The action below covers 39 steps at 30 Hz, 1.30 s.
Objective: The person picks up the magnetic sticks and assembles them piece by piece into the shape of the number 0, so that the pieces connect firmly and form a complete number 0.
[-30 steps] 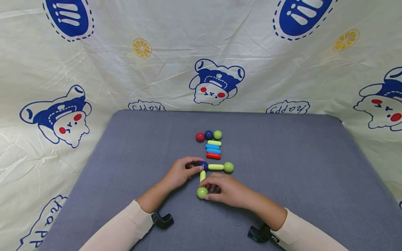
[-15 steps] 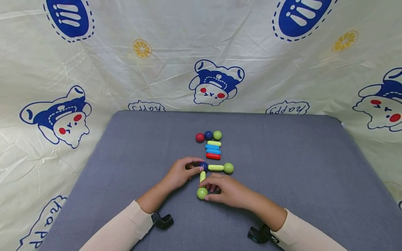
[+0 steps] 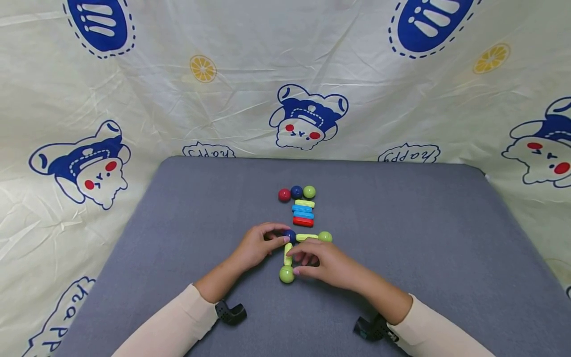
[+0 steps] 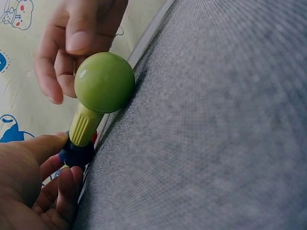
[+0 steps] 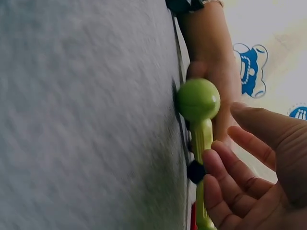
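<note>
My left hand [image 3: 254, 249] pinches a dark blue ball [image 3: 290, 236] between thumb and fingers. From that ball a yellow-green rod [image 3: 287, 255] runs toward me to a green ball [image 3: 287, 274], and a second yellow-green rod [image 3: 306, 237] runs right to another green ball [image 3: 325, 236]. Together they form an L lying on the table. Beside the near green ball is my right hand [image 3: 330, 264], its fingers loosely bent and holding nothing. In the right wrist view a small gap shows between the thumb and the near green ball [image 5: 199, 100].
Beyond the L, a red rod [image 3: 303, 222], two light blue rods [image 3: 302, 209] and a yellow-green rod [image 3: 305, 203] lie in a stack-like row. Behind them sit a red ball [image 3: 284, 195], a blue ball [image 3: 296, 192] and a green ball [image 3: 309, 192] on the grey table [image 3: 214, 198].
My right hand has let go of the near green ball and its rod and moved slightly up and right, partly covering the right-hand rod. The left hand has stayed on the blue ball.
</note>
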Each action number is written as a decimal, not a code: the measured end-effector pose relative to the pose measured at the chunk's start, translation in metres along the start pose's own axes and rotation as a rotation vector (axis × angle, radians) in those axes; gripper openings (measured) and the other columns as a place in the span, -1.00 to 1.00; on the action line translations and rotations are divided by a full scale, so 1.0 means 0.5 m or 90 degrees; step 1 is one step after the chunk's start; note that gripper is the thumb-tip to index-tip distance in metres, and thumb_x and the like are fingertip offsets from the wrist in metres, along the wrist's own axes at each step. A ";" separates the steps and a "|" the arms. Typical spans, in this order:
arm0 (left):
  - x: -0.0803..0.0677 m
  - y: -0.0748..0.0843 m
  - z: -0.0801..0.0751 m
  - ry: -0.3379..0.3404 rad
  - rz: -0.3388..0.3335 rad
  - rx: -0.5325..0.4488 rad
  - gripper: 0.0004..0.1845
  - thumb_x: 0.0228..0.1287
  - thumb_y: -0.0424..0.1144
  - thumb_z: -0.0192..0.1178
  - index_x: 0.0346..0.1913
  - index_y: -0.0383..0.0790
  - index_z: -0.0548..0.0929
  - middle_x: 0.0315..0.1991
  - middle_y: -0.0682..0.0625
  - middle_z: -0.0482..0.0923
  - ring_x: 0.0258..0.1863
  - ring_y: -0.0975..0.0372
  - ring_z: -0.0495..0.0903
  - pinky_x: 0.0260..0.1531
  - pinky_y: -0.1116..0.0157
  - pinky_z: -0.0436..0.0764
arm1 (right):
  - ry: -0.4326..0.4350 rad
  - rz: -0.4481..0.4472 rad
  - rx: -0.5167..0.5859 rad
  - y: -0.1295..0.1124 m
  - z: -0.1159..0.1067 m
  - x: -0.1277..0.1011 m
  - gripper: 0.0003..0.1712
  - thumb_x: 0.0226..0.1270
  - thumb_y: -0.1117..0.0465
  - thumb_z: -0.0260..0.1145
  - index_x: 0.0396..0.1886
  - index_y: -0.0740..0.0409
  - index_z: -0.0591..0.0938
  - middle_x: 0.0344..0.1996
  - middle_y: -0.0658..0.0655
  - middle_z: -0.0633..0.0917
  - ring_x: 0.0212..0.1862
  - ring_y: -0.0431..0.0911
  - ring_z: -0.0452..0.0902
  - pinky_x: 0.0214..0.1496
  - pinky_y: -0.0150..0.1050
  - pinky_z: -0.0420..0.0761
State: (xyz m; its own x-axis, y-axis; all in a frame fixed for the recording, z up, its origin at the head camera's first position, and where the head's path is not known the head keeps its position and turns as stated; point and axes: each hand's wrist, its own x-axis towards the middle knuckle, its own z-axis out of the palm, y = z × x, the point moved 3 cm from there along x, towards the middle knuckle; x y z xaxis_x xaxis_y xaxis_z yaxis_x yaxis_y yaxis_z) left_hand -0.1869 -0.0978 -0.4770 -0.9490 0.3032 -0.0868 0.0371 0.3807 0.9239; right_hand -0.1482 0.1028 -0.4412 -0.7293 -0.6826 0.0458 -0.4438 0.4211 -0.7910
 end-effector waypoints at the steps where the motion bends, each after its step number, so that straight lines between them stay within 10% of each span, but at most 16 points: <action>1: 0.000 0.000 0.000 0.001 -0.001 0.000 -0.72 0.30 -0.07 0.38 0.05 0.03 0.76 -0.45 0.04 0.58 -0.60 0.29 0.45 -0.56 0.37 0.45 | 0.010 0.002 -0.001 0.001 -0.005 0.001 -0.62 0.33 0.10 0.45 0.10 0.04 0.68 -0.18 0.04 0.68 -0.20 -0.27 0.59 -0.13 -0.34 0.65; 20: 0.003 -0.004 0.001 0.005 -0.035 -0.016 -0.71 0.29 -0.07 0.39 0.06 0.08 0.75 -0.48 0.08 0.56 -0.60 0.29 0.44 -0.55 0.37 0.46 | 0.188 0.120 -0.089 0.050 -0.094 0.006 -0.67 0.31 0.18 0.46 0.07 0.05 0.72 -0.06 0.13 0.66 -0.12 -0.08 0.53 -0.15 -0.22 0.54; 39: 0.018 0.011 -0.008 0.031 -0.015 -0.012 -0.72 0.42 -0.09 0.27 0.12 0.00 0.74 -0.21 -0.05 0.58 -0.52 0.23 0.48 -0.52 0.31 0.54 | 0.124 0.176 -0.109 0.093 -0.093 -0.009 -0.62 0.30 0.11 0.47 0.10 0.00 0.71 -0.06 0.09 0.64 -0.13 -0.09 0.49 -0.07 -0.21 0.51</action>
State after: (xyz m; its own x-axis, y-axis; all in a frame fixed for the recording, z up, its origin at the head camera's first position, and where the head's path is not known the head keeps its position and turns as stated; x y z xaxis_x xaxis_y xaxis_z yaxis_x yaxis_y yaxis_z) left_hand -0.1965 -0.0964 -0.4711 -0.9639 0.2504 -0.0909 0.0088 0.3709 0.9286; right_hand -0.1900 0.1531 -0.4499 -0.9117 -0.4100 -0.0261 -0.2857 0.6784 -0.6768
